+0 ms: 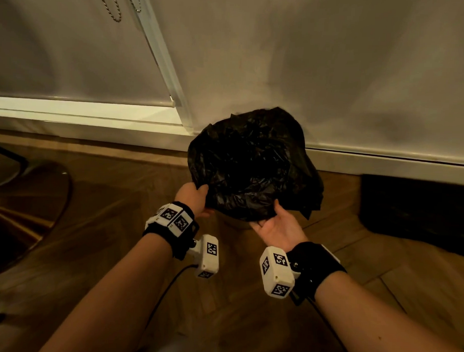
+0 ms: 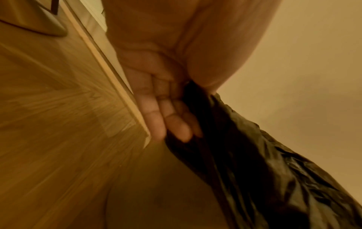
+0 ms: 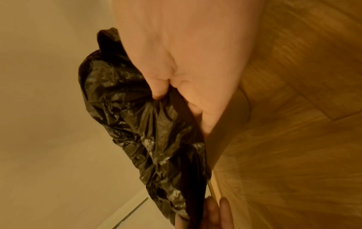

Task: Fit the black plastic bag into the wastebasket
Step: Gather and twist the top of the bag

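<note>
Head view: both forearms enter from the bottom edge, each wearing a black wrist strap with a white marker-coded camera block. Left hand (image 1: 194, 198) grips the near-left edge of the black plastic bag (image 1: 252, 163), thumb on top of the film and fingers beneath it. Right hand (image 1: 278, 225) is turned palm up under the near-right edge, thumb pressing the film down onto the fingers. Between the two hands the bag is spread open and billowed, held above the wooden floor (image 1: 247, 321) close to the white wall (image 1: 335, 61) and its skirting board (image 1: 384, 161). A pale curved surface (image 1: 234, 223) shows just below the bag between the hands; whether this is the wastebasket cannot be told. A dark block (image 1: 416, 211) lies on the floor to the right, against the skirting.

Left wrist view: the fingers (image 2: 156, 117) lie close together and nearly straight against the underside of the film, while the thumb closes on it from the other side, pinching the edge.

Right wrist view: the thumb (image 3: 160, 83) pinches crumpled film against the fingers, which are mostly hidden behind the plastic. Fingertips of the other hand (image 3: 225, 216) appear at the bottom edge.
</note>
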Demonstrator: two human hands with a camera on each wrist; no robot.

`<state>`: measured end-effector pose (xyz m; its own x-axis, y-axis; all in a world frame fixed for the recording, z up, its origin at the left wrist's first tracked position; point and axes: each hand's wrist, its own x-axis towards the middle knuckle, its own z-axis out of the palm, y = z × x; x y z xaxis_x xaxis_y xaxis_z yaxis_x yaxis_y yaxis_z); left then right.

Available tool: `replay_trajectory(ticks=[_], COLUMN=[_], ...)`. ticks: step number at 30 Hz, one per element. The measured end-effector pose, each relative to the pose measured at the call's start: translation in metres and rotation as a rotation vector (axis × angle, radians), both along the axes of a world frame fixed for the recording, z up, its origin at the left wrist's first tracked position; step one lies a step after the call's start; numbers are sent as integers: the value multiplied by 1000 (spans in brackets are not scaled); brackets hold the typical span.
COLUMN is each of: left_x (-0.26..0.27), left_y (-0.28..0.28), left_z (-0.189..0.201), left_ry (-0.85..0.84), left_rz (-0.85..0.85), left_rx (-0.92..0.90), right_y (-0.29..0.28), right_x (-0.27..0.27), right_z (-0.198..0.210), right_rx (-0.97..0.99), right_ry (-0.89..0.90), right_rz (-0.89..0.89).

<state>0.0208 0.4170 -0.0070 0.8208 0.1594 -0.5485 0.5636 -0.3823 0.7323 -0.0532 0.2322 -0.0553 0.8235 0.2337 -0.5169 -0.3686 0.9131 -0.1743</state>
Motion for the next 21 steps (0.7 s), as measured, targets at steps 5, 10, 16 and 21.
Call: replay_trajectory(ticks=[5, 10, 16, 21], left_x=[-24, -49, -47, -46], left_y=[-2, -18, -19, -24], left_z=[-3, -11, -24, -25], left_ry=[62, 206, 160, 189], left_rz=[235, 142, 240, 226], left_rx=[-371, -680, -756, -803], right_y=[7, 8, 9, -4], right_x=[5, 8, 12, 15], right_z=[5, 4, -1, 5], right_rx=[-2, 17, 28, 51], right_ry=[80, 145, 126, 79], right_rz=[-13, -18, -78, -152])
